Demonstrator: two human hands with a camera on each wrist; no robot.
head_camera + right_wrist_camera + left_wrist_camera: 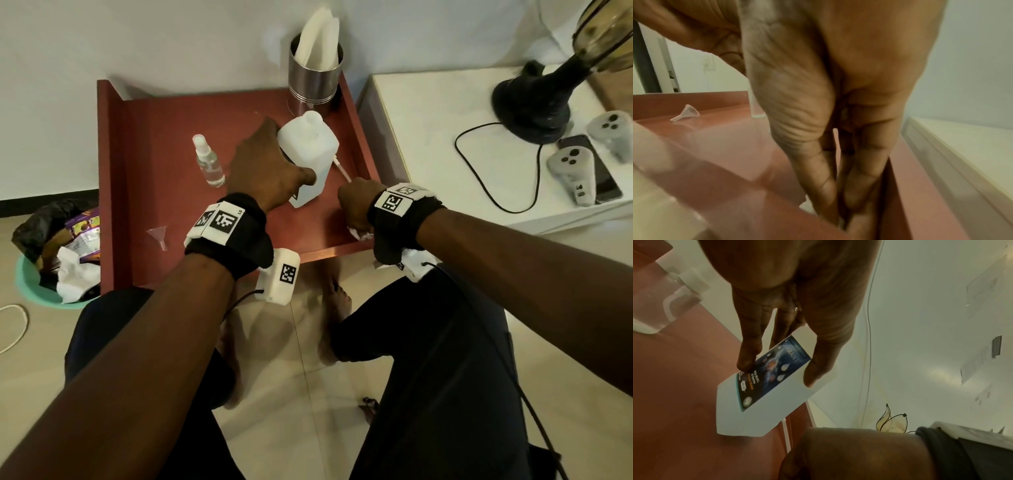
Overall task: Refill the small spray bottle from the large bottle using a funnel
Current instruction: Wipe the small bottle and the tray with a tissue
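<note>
The large white bottle (308,150) stands uncapped mid-table on the red table (164,137). My left hand (270,168) grips it, thumb on one side and fingers on its blue label (774,369). The small clear spray bottle (209,161) stands upright to the left, sprayer on. A small clear funnel (158,236) lies on its side near the front left edge, also in the right wrist view (687,113). My right hand (356,205) sits low by the table's right front edge, fingers closed on a white piece (359,234) with a thin white tube (340,168).
A steel cup (315,78) holding paper napkins stands at the table's back. To the right is a white side table (445,120) with a fan base (534,102), a cable, two controllers (568,174) and a phone. A bin (44,260) with rubbish sits on the floor at left.
</note>
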